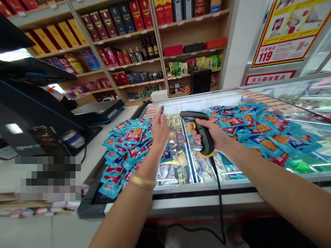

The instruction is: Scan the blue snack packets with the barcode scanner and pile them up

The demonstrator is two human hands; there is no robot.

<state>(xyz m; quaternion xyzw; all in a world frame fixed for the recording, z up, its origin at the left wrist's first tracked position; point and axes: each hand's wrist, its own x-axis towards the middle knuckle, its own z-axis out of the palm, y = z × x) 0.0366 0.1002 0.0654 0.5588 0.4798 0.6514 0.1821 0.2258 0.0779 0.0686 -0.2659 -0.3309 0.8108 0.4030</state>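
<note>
My right hand (210, 132) grips a black and yellow barcode scanner (205, 137) by its handle, the head pointing left. From the handle's base a black cable (219, 193) runs down off the front edge. My left hand (159, 129) is seen edge-on with its fingers stretched out, above the right side of a heap of blue and red snack packets (131, 144). A single blue packet (166, 155) lies by its wrist. To the right of the scanner, a second heap of similar packets (258, 127) spreads over the glass top.
Beneath the packets is a glass-topped freezer (178, 191) with wrapped goods inside. Left stands a counter with a scale (99, 110), a dark checkout machine (31, 110) and a phone (48, 137). Shelves (139, 32) of boxes and bottles line the back.
</note>
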